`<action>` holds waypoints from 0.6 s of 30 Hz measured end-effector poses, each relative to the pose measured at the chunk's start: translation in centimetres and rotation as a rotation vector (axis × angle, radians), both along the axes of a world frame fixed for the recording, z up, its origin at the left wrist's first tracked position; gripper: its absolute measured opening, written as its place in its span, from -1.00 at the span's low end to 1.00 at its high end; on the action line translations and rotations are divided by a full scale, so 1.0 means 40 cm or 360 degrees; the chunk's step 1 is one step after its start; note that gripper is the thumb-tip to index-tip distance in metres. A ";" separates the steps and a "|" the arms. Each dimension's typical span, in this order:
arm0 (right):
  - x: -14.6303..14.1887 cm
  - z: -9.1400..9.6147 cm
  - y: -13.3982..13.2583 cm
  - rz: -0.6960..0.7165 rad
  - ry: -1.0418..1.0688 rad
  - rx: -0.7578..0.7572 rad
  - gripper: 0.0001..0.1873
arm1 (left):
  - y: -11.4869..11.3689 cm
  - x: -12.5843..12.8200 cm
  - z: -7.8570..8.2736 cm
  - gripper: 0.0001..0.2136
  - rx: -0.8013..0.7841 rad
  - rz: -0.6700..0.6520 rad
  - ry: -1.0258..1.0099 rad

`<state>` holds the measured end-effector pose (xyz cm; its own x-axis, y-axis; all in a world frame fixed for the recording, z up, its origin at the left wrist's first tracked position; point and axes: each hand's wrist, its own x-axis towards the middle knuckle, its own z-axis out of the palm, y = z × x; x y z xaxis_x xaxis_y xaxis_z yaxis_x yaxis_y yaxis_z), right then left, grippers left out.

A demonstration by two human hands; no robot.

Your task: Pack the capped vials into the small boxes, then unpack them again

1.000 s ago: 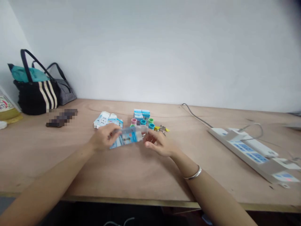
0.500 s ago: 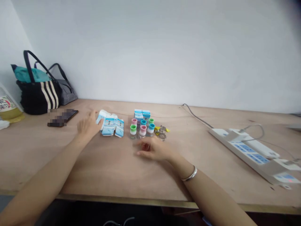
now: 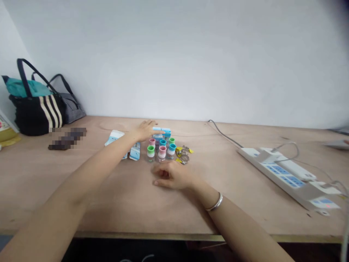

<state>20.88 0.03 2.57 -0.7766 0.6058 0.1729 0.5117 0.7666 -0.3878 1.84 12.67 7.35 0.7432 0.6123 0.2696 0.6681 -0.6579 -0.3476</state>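
Observation:
My left hand reaches over to the small blue-and-white boxes behind the bottles, its fingers stretched out and apart. Under my left forearm lies a flattened blue-and-white carton, partly covered. Several small clear bottles with pink, green and blue tops stand upright in two rows. In front of them my right hand rests near the tabletop, fingers loosely curled with a gap before the thumb, and nothing shows in it. To the right of the bottles lie metal hose clamps with yellow tabs.
On the right, a white power strip has a plug and grey cable. At the left stand a black striped bag, a grey striped bag and a bottle of yellow liquid. A dark phone lies nearby.
My left hand has moved right, from the flattened carton to the small boxes behind the bottles. My right hand has stayed in front of the bottles. The view has shifted slightly.

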 end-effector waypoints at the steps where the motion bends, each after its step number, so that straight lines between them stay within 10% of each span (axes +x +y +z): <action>1: 0.000 0.000 0.000 0.0013 -0.0002 0.0006 -0.75 | 0.010 0.013 -0.002 -0.55 -0.0018 -0.0021 0.0030; 9: -0.004 -0.011 0.002 -0.0060 0.0000 -0.0003 -0.71 | 0.011 -0.025 0.043 -0.59 -0.0006 -0.0065 -0.0009; 18: -0.047 -0.025 0.009 -0.0380 -0.0168 0.0140 -0.47 | -0.171 -0.218 0.115 -0.58 -0.0023 0.0358 -0.0271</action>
<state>19.01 0.41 1.57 -0.6300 0.7602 0.1585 0.7161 0.6477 -0.2601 -6.88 5.83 11.96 0.5332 0.7613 0.3689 0.8457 -0.4907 -0.2097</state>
